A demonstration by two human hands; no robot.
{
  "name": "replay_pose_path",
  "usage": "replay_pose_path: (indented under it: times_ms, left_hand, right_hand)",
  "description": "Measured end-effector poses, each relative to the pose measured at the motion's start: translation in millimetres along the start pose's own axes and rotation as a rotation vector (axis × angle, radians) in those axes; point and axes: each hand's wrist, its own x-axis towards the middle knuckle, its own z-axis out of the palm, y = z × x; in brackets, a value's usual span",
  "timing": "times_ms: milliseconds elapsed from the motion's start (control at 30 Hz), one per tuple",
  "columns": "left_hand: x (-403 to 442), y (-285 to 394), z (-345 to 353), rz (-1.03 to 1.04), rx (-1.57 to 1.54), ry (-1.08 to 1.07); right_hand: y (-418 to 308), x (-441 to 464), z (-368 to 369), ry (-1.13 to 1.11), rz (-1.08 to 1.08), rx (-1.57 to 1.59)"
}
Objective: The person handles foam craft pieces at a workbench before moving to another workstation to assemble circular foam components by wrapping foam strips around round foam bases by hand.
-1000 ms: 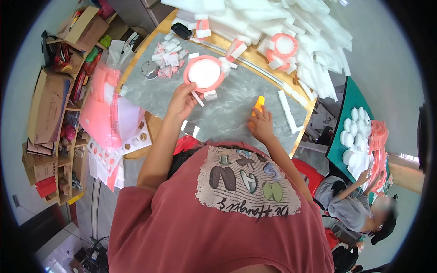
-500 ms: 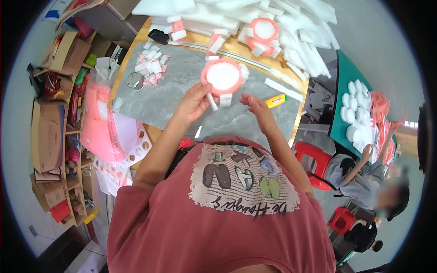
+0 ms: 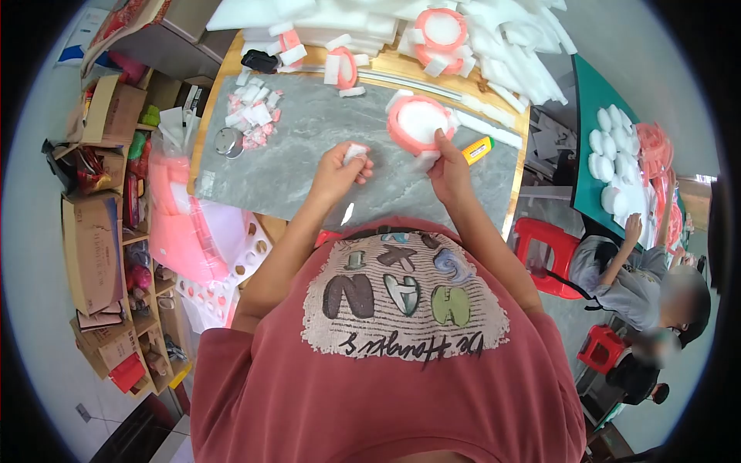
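My right hand (image 3: 451, 166) grips the lower edge of a pink ring with a white round centre (image 3: 421, 123), which has white foam blocks around its rim. To the left, my left hand (image 3: 343, 168) is closed on a small white foam piece (image 3: 355, 153), apart from the ring. A yellow cutter (image 3: 478, 150) lies just right of my right hand on the grey marbled mat (image 3: 309, 131). Beyond the ring lies a white foam strip (image 3: 488, 130). Another pink ring with white blocks (image 3: 347, 68) lies near the mat's far edge.
White and pink scraps (image 3: 255, 112) and a round metal tin (image 3: 228, 142) are at the left. Foam sheets (image 3: 509, 46) pile up at the back, near stacked rings (image 3: 441, 42). At the right, people (image 3: 641, 285) sit by a green table (image 3: 583, 154).
The ring has moved right, from my left hand to my right, which has closed on its edge. My left hand has drawn away with a small foam piece. The cutter was released earlier.
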Motion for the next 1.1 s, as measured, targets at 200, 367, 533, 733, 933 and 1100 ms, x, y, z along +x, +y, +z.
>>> replay_pose_path:
  times_ms: [200, 367, 533, 733, 933, 1100]
  left_hand:
    - [22, -22, -19, 0.290, 0.608, 0.318]
    - [27, -19, -39, 0.246, 0.285, 0.411]
    - [18, -23, -86, 0.168, 0.226, 0.586]
    - [22, -38, -114, 0.039, 0.073, 0.741]
    - [44, -62, -59, 0.100, 0.769, 0.460]
    - [16, 10, -4, 0.411, 0.434, 0.091]
  right_hand:
    - [-4, 1, -17, -0.043, 0.122, 0.136]
    - [-7, 8, -30, 0.059, -0.011, 0.173]
    - [-27, -4, -50, 0.074, -0.140, 0.208]
    - [-51, -26, -60, 0.076, -0.190, 0.334]
    - [-38, -19, -68, -0.290, 0.053, 0.398]
    - [-25, -35, -25, -0.063, 0.262, 0.240]
